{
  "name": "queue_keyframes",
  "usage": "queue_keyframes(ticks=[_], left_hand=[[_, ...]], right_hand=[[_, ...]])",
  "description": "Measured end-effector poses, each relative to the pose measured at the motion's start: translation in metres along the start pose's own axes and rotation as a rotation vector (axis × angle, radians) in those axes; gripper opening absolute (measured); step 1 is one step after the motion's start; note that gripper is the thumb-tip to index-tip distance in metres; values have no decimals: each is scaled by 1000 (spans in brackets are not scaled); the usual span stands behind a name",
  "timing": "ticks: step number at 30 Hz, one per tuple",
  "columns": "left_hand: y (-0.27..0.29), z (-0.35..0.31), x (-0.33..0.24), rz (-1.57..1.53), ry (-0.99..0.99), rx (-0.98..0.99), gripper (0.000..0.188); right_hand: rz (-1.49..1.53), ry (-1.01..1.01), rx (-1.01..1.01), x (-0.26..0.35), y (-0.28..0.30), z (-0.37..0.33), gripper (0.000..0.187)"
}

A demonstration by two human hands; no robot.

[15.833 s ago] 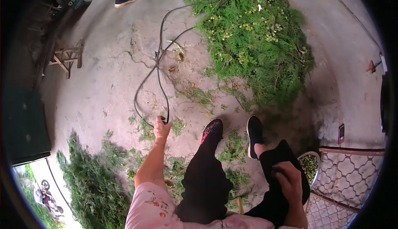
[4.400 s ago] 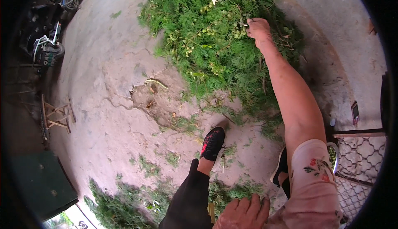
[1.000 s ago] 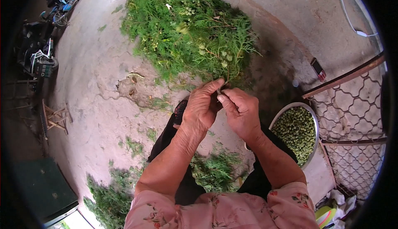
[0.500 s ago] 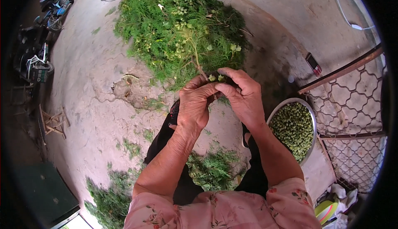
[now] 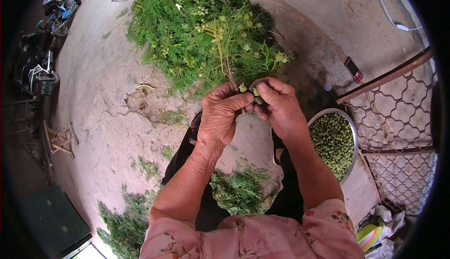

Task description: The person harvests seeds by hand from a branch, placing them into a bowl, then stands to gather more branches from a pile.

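My left hand [image 5: 219, 113] grips the woody stem of a leafy evergreen branch [image 5: 228, 67], whose sprays reach away from me over the large green pile. Small green cones [image 5: 243, 88] sit on the stem at my left fingertips. My right hand [image 5: 276, 104] is closed in a pinch beside it, with a green cone [image 5: 256, 91] between thumb and fingers. Both hands nearly touch at the fingertips. Whether the pinched cone is still joined to the stem is hidden. At my right a metal basin [image 5: 355, 142] holds many loose green cones.
A heap of cut evergreen branches [image 5: 173, 38] lies ahead, with smaller clippings [image 5: 241, 191] between my legs and more [image 5: 124, 221] at lower left. A mobile phone [image 5: 353, 70] rests on the floor by a metal lattice frame [image 5: 389, 102]. A wooden stool [image 5: 62, 138] and parked bikes stand left.
My right hand has shifted slightly right and turned, its fingers now pinching a cone. The branch tilts a little to the right, its leafy end spreading further that way.
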State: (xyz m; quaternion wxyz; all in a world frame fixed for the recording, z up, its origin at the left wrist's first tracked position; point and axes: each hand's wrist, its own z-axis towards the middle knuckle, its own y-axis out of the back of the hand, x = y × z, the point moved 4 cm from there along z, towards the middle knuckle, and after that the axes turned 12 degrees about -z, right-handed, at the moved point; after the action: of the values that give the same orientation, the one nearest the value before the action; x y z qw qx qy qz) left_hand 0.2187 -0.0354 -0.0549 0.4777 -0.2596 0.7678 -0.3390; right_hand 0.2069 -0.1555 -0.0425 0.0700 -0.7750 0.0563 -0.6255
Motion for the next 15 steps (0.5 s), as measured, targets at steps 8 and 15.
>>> queue_keyframes(ticks=[8,15], left_hand=[[-2,0,0,23,-23,70,10],[-3,-2,0,112,-59,86,12]], right_hand=[[194,-90,14,6,5,-3,20],[-350,119,32,20,-7,-3,25]])
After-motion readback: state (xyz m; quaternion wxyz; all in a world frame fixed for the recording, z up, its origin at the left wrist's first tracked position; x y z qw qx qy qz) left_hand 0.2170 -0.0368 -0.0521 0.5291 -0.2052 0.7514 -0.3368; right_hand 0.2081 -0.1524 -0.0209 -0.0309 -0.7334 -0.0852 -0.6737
